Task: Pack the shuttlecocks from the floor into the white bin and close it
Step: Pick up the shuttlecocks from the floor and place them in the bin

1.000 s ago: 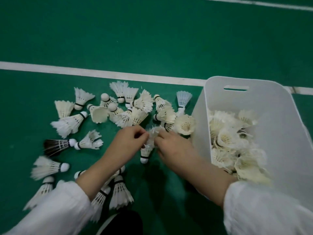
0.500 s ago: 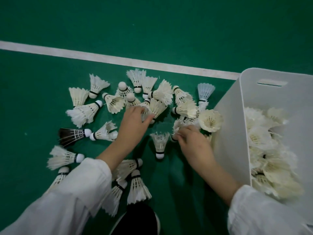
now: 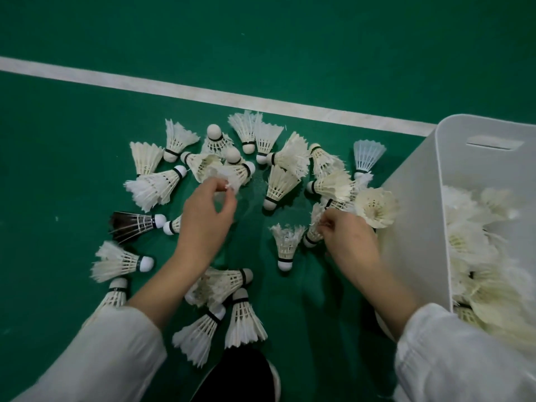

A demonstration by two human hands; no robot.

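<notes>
Several white shuttlecocks [image 3: 280,184] lie scattered on the green court floor, with one black-feathered shuttlecock [image 3: 130,226] at the left. My left hand [image 3: 204,219] pinches the feathers of a blurred white shuttlecock [image 3: 223,175] at the middle of the pile. My right hand [image 3: 349,242] grips the feathers of a shuttlecock [image 3: 314,227] close to the bin's left wall. The white bin [image 3: 412,216] stands open at the right, holding several shuttlecocks [image 3: 481,256]. One shuttlecock [image 3: 285,246] stands cork-down between my hands.
A white court line [image 3: 174,88] runs diagonally behind the pile. A dark shoe [image 3: 240,375] shows at the bottom centre. My white sleeves [image 3: 95,355] cover both forearms. The bin has a handle slot [image 3: 493,145] in its far wall.
My left hand moved up and left and pinched a shuttlecock. My right hand stayed by the bin wall, gripping feathers. The camera shifted, so the bin sits farther right.
</notes>
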